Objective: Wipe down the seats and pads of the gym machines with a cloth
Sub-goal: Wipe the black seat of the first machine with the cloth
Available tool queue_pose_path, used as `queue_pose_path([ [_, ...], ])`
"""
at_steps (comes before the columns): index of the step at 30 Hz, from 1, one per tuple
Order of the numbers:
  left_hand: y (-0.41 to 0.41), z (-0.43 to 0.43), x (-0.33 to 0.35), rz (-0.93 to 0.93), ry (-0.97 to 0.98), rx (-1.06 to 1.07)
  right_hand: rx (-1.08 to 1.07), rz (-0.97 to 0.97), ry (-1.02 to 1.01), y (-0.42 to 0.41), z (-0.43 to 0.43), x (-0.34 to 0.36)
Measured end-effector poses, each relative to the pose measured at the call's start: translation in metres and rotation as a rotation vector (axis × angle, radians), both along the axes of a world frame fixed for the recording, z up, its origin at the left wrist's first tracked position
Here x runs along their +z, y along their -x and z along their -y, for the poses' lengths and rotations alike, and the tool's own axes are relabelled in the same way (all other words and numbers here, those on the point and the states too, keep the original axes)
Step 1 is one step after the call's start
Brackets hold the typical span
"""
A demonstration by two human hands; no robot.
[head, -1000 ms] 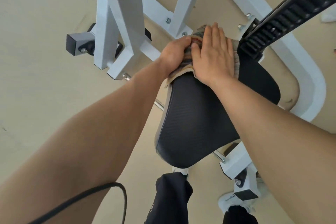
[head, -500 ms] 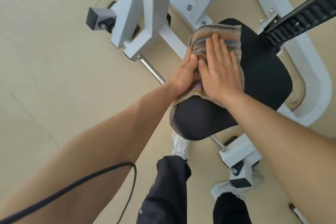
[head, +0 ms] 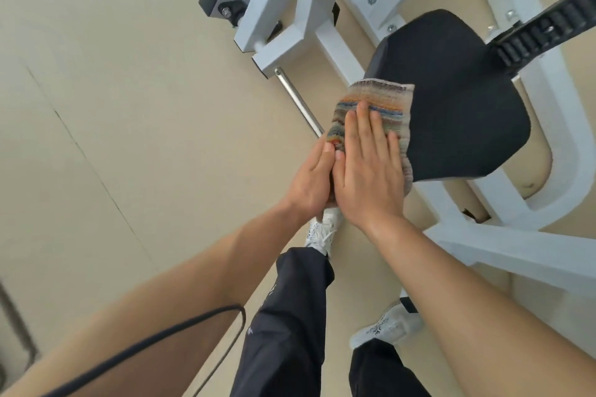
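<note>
A black padded seat (head: 458, 100) of a white gym machine fills the upper right. A striped, multicoloured cloth (head: 377, 100) lies over the seat's near left edge. My right hand (head: 367, 167) presses flat on the cloth with its fingers together. My left hand (head: 311, 182) grips the cloth's near left corner at the seat's edge, right beside the right hand. The near part of the cloth is hidden under both hands.
The white steel frame (head: 290, 3) stands behind and left of the seat, with a chrome rod (head: 300, 103) running down from it. A black toothed rail (head: 545, 32) crosses the upper right. White base tubes (head: 522, 245) lie right of my legs (head: 290, 325) on the beige floor.
Both hands have drawn the cloth from the seat's far end back to its near left edge, baring most of the black pad. The view has pulled back.
</note>
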State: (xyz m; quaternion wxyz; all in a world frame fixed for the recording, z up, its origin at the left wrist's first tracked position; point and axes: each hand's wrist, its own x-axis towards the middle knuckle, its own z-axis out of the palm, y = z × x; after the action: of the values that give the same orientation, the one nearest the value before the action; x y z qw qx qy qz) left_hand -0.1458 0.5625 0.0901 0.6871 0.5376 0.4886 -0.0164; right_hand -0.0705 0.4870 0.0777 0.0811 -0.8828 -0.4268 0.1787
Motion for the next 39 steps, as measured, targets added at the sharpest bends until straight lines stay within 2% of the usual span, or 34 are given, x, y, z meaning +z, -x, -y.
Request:
queue_pose_path([
  [4,0.018,0.045,0.0,0.055,-0.173,0.048,0.215,0.13,-0.072,0.002,0.037,-0.01],
  [7,0.021,0.082,-0.008,-0.038,-0.371,-0.014,0.455,0.248,-0.121,-0.033,0.073,-0.023],
  [9,0.02,0.096,-0.01,-0.097,-0.419,-0.037,0.604,0.309,-0.129,-0.055,0.085,-0.029],
  [12,0.017,0.084,-0.016,-0.057,-0.526,0.053,0.653,0.328,-0.151,-0.061,0.077,-0.031],
  [15,0.01,0.05,-0.015,-0.023,-0.422,0.142,0.562,0.357,-0.141,-0.045,0.061,-0.028],
  [21,-0.009,-0.02,-0.018,-0.087,-0.22,-0.001,0.113,0.317,-0.203,0.015,0.017,-0.028],
  [25,-0.009,0.007,-0.016,-0.025,-0.21,0.091,0.1,0.332,-0.364,0.015,0.024,-0.036],
  [27,-0.004,0.033,-0.014,-0.01,-0.382,0.078,0.171,0.352,-0.434,0.003,0.038,-0.04],
  [29,0.003,0.054,-0.013,-0.112,-0.636,-0.011,0.249,0.358,-0.45,-0.009,0.058,-0.044],
  [32,0.018,0.077,-0.016,-0.242,-0.964,-0.238,0.252,0.329,-0.352,-0.023,0.093,-0.053],
  [36,0.027,0.066,-0.02,-0.26,-1.278,-0.611,-0.173,0.163,-0.25,0.01,0.107,-0.055],
  [39,0.017,0.041,-0.012,-0.265,-1.334,-0.857,-0.524,-0.202,-0.375,0.061,0.074,-0.031],
])
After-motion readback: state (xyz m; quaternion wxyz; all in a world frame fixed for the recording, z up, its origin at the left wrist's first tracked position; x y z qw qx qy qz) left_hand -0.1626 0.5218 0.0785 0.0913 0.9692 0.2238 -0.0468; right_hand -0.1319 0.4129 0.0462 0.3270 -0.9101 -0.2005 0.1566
